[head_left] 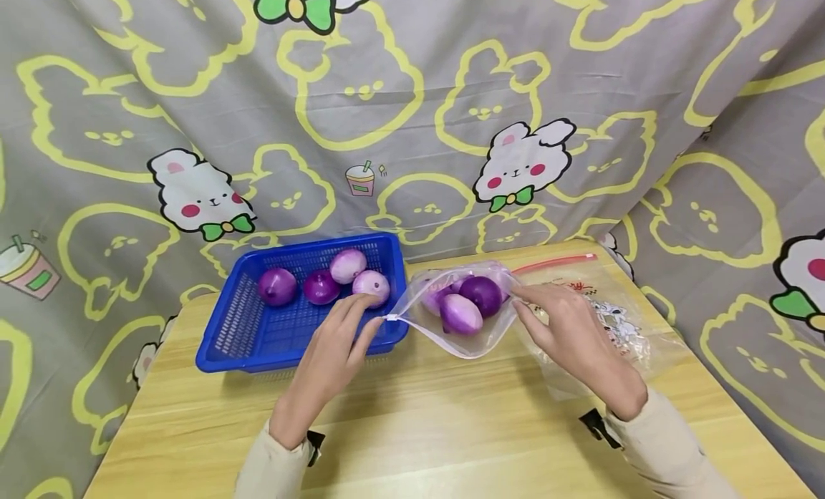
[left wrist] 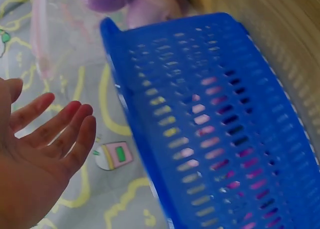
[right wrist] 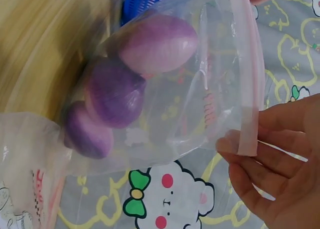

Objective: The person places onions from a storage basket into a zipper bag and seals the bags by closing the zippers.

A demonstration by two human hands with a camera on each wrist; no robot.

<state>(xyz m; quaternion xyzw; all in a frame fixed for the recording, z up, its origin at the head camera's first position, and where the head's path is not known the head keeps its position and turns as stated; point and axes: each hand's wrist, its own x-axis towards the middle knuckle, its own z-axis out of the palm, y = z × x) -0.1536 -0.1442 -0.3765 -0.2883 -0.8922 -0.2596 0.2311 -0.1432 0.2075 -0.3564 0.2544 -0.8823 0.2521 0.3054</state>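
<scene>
Pinching the right-hand corner of a clear plastic zip bag with a pale edge (head_left: 491,334) between thumb and fingers of the right hand (head_left: 573,331), seemingly to keep the mouth stretched wide. Holding the left hand (head_left: 338,334) just beside a small white plastic slider (head_left: 392,317) at the opposite corner, with fingers loosely spread rather than clamped; cannot tell whether touching. Can see several glossy, rounded purple-and-white onions (head_left: 461,315) inside the bag, bunched low, probably by their own weight. Can count four more in a blue perforated plastic basket (head_left: 293,336), set close at left on the pale wooden table (head_left: 419,427), likely for an easy reach. Can also see a second clear printed plastic bag with a red strip (head_left: 621,323) lying flat at right, perhaps kept aside as a spare.
</scene>
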